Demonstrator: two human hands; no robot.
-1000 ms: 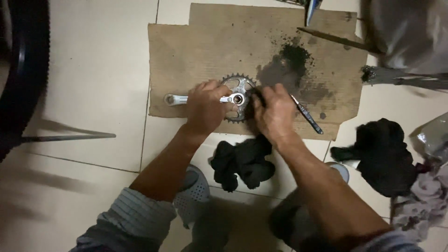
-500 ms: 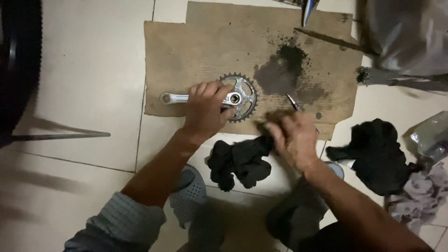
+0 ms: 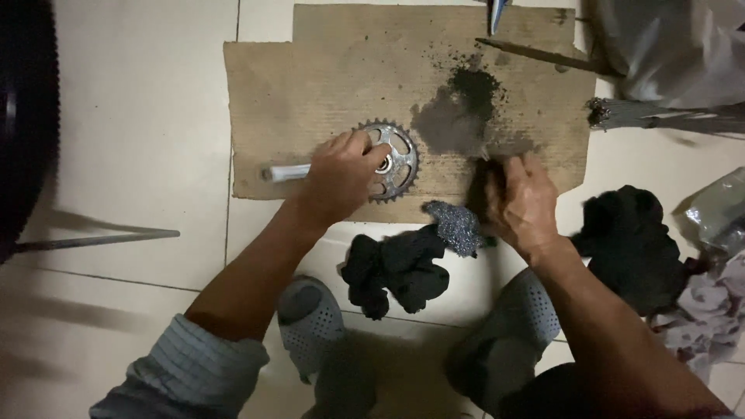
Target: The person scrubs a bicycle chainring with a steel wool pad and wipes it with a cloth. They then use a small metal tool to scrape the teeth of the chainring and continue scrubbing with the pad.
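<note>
- Left hand (image 3: 339,177) is pressing down on the crank (image 3: 388,161), fingers closed over it, on the cardboard (image 3: 326,70) on the floor.
- Right hand (image 3: 528,203) has left the chainring since a second ago and is pulling back toward the steel wool (image 3: 454,226).
- Its fingers are pinching a thin tool (image 3: 483,154); scrubbing looks paused.
- Black rag (image 3: 396,268) is lying near.

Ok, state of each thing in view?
left hand: pressing on the crankset
crankset: flat on cardboard, pinned
right hand: closed on a dark, greasy tool
cardboard: flat, grease-stained
black rag: crumpled on the floor tiles
steel wool: loose beside the rag
</note>
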